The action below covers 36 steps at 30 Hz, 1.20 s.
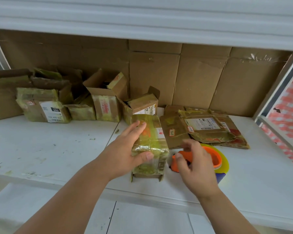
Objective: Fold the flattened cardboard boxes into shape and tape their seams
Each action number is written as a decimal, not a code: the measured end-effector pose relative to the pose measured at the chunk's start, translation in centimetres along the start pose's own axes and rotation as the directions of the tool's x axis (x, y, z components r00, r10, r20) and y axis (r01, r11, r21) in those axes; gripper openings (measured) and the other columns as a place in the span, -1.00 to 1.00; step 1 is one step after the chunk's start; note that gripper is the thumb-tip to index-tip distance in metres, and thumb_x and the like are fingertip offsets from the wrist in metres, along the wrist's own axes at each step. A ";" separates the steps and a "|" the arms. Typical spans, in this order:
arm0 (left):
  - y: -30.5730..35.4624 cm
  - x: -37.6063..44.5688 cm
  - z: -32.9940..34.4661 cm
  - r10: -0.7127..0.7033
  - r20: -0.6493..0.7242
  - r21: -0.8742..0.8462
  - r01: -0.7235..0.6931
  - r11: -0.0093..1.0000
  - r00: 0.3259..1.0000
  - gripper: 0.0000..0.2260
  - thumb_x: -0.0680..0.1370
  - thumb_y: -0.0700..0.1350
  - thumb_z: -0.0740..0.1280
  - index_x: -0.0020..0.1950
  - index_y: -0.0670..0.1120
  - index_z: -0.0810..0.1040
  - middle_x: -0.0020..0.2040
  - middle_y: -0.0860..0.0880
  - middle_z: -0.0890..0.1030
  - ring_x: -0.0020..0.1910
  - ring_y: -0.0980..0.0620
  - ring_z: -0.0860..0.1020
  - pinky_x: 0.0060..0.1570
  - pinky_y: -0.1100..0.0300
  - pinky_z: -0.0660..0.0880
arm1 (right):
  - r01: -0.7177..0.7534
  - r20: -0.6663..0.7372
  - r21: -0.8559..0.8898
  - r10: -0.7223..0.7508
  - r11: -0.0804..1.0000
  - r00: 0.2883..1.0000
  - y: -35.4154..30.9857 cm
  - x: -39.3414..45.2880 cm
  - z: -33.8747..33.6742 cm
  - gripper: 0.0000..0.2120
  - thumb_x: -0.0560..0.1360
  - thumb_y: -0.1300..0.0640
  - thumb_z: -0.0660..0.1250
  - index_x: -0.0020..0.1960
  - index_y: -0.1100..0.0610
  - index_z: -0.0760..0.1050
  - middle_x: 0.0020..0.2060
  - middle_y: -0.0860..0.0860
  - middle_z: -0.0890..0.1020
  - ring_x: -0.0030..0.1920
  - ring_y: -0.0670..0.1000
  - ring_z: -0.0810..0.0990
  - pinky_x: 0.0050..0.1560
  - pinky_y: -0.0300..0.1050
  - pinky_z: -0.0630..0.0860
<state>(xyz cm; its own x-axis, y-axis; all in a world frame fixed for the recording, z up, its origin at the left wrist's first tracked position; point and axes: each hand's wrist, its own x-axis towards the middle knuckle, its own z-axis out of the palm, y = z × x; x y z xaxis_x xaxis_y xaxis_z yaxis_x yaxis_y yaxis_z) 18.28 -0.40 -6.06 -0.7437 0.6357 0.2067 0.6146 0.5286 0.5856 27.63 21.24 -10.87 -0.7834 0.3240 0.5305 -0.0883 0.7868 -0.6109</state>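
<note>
- While the left hand (134,146) clamps the box (150,146), fingers spread along its far-left side and thumb pressed on the near top edge, holds it steady on the shelf (41,149).
- Just right of that grip, curls the right hand (195,163) around the orange tape gun (184,159), fingers wrapped over the handle; blurred, so cannot tell exactly how the fingertips sit.
- Beyond the right hand, shows the tape roll (222,159) on the gun, yellowish and translucent, resting on the shelf.
- Under the left hand, looks already folded into shape, with glossy yellow-green tape across the top; bottom end toward the camera appears to have loose flap corners, though hard to confirm.
- Judging by this, seems mid-way on this box: shaped and partly taped, with perhaps another seam to go.
- Up and left of the grip, stands a row of formed boxes (105,102), several with flaps open.
- Up and right of the grip, lies a stack of flat boxes (208,129), touching the held box's far right corner or just beside it; cannot tell which.
- Leaves, as a judgement, the flat stack to be folded and taped, so the whole task looks roughly half done at best.
</note>
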 end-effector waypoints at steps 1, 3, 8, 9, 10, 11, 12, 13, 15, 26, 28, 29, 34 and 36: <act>0.1 -0.2 0.1 0.001 -0.022 -0.001 -0.001 1.000 1.000 -0.24 0.45 0.36 0.29 0.58 0.27 0.05 0.58 0.30 -0.05 0.43 0.37 0.10 0.42 0.22 0.25 | -0.044 -0.039 -0.146 0.039 0.988 0.998 0.6 0.1 -0.4 -0.65 0.40 -0.10 0.25 0.10 0.05 0.48 -0.09 -0.13 0.52 -0.01 0.05 0.56 -0.01 0.06 0.49; 0.4 -0.6 0.3 0.019 -0.101 0.040 -0.015 0.999 0.995 -0.35 0.50 0.24 0.37 0.55 0.20 0.22 0.57 0.25 0.04 0.49 0.27 0.08 0.43 0.17 0.21 | -0.138 0.009 -0.388 0.153 0.911 0.988 1.5 0.2 -1.0 -0.72 0.34 -0.12 0.25 -0.05 0.03 0.45 -0.14 -0.07 0.47 -0.02 0.12 0.52 0.09 0.08 0.42; 1.7 -0.9 0.2 0.088 -0.228 0.125 -0.061 0.990 0.970 -0.49 0.50 0.08 0.45 0.44 0.09 0.46 0.47 0.19 0.30 0.41 0.24 0.15 0.44 0.11 0.21 | -0.236 0.132 -0.532 0.355 0.813 0.926 2.7 -0.3 -2.2 -0.49 0.30 -0.22 0.32 0.14 0.05 0.41 0.05 -0.03 0.49 0.20 0.10 0.49 0.45 0.12 0.19; 1.9 -1.0 0.2 0.084 -0.222 0.125 -0.057 0.991 0.971 -0.49 0.50 0.09 0.44 0.44 0.10 0.46 0.46 0.21 0.32 0.41 0.23 0.17 0.45 0.11 0.22 | -0.225 0.149 -0.576 0.372 0.785 0.916 2.8 -0.3 -2.5 -0.46 0.32 -0.21 0.32 0.19 0.04 0.40 0.11 -0.02 0.49 0.26 0.09 0.48 0.49 0.16 0.12; 2.1 -1.1 0.2 0.079 -0.207 0.130 -0.052 0.990 0.975 -0.48 0.49 0.13 0.41 0.45 0.11 0.45 0.45 0.22 0.33 0.42 0.22 0.19 0.46 0.10 0.22 | -0.198 0.187 -0.632 0.395 0.749 0.899 3.0 -0.3 -2.8 -0.49 0.37 -0.20 0.31 0.23 0.02 0.39 0.16 -0.03 0.48 0.30 0.07 0.46 0.51 0.19 0.04; 2.2 -1.2 0.2 0.073 -0.190 0.140 -0.047 0.989 0.979 -0.45 0.48 0.19 0.36 0.46 0.13 0.44 0.44 0.24 0.33 0.42 0.23 0.19 0.46 0.11 0.21 | -0.154 0.231 -0.678 0.407 0.719 0.884 3.2 -0.3 -3.1 -0.55 0.42 -0.18 0.29 0.24 -0.01 0.39 0.19 -0.06 0.49 0.32 0.03 0.46 0.53 0.22 -0.02; 2.4 -1.3 0.3 0.063 -0.179 0.147 -0.037 0.988 0.982 -0.43 0.46 0.24 0.31 0.47 0.14 0.42 0.45 0.25 0.32 0.43 0.24 0.18 0.47 0.12 0.19 | -0.111 0.272 -0.701 0.408 0.705 0.872 3.4 -0.2 -3.4 -0.62 0.47 -0.17 0.27 0.23 -0.05 0.40 0.18 -0.09 0.51 0.31 0.00 0.46 0.54 0.23 -0.07; 2.5 -1.4 0.3 0.051 -0.177 0.150 -0.025 0.988 0.983 -0.40 0.45 0.28 0.26 0.47 0.15 0.40 0.46 0.26 0.31 0.45 0.24 0.17 0.47 0.13 0.17 | -0.084 0.297 -0.704 0.400 0.706 0.867 3.5 -0.1 -3.8 -0.67 0.50 -0.16 0.26 0.22 -0.08 0.41 0.16 -0.11 0.53 0.30 -0.03 0.47 0.54 0.24 -0.11; 2.7 -1.7 0.4 0.036 -0.197 0.139 -0.008 0.990 0.980 -0.37 0.45 0.35 0.18 0.48 0.16 0.39 0.47 0.26 0.30 0.47 0.23 0.16 0.47 0.12 0.17 | -0.072 0.317 -0.678 0.378 0.732 0.870 3.8 -0.2 -4.3 -0.74 0.52 -0.17 0.27 0.17 -0.14 0.40 0.08 -0.15 0.55 0.25 -0.07 0.49 0.53 0.23 -0.16; 6.8 -1.2 -1.2 0.036 -0.332 0.060 -0.017 0.998 0.943 -0.71 0.60 0.02 0.32 0.32 0.11 0.57 0.16 0.32 0.42 0.17 0.37 0.34 0.21 0.40 0.32 | -0.179 0.324 -0.100 0.202 0.979 0.924 1.8 -1.4 -8.6 -0.83 0.41 0.05 0.52 -0.13 -0.06 0.52 -0.32 -0.01 0.62 -0.15 -0.11 0.55 0.48 0.06 0.17; 7.7 -1.1 -1.3 0.020 -0.289 0.014 -0.017 1.000 0.957 -0.74 0.60 0.03 0.31 0.28 0.14 0.58 0.09 0.35 0.45 0.13 0.36 0.44 0.16 0.44 0.37 | -0.216 0.344 0.032 0.192 0.976 0.919 0.8 -1.5 -9.7 -0.83 0.36 0.05 0.55 -0.14 -0.02 0.57 -0.25 -0.03 0.63 -0.15 -0.11 0.57 0.42 0.19 0.29; 8.2 -1.0 -1.4 0.013 -0.261 -0.007 -0.015 1.000 0.965 -0.75 0.59 0.05 0.32 0.26 0.15 0.59 0.06 0.35 0.47 0.11 0.38 0.45 0.08 0.52 0.36 | -0.231 0.360 0.083 0.187 0.969 0.914 0.2 -1.5 -10.2 -0.83 0.35 0.05 0.56 -0.14 -0.03 0.58 -0.21 -0.06 0.64 -0.16 -0.09 0.59 0.40 0.26 0.32; 10.2 -0.6 -1.4 -0.036 -0.082 -0.150 0.023 0.988 0.996 -0.79 0.59 0.06 0.32 0.22 0.18 0.60 0.03 0.25 0.57 0.07 0.43 0.45 -0.05 0.59 0.38 | -0.280 0.406 0.205 0.179 0.938 0.896 -1.9 -1.8 -11.8 -0.63 0.16 -0.21 0.47 -0.05 -0.21 0.57 -0.13 -0.06 0.69 -0.11 0.02 0.66 0.30 0.31 0.42; 10.7 -0.5 -1.4 -0.055 -0.012 -0.177 0.052 0.983 0.998 -0.77 0.59 0.08 0.32 0.24 0.17 0.59 0.03 0.27 0.58 0.03 0.46 0.45 -0.13 0.58 0.41 | -0.297 0.409 0.238 0.182 0.925 0.894 -2.1 -1.9 -12.2 -0.60 0.14 -0.23 0.46 -0.04 -0.19 0.59 -0.12 0.00 0.69 -0.10 0.04 0.66 0.26 0.30 0.47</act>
<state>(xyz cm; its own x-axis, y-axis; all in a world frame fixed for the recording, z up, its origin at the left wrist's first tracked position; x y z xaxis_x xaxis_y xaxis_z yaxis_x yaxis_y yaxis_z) 24.83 4.17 1.26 -0.7794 0.5990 0.1837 0.5188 0.4527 0.7252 36.75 25.38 -3.42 -0.9681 0.2179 0.1233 0.0041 0.5065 -0.8622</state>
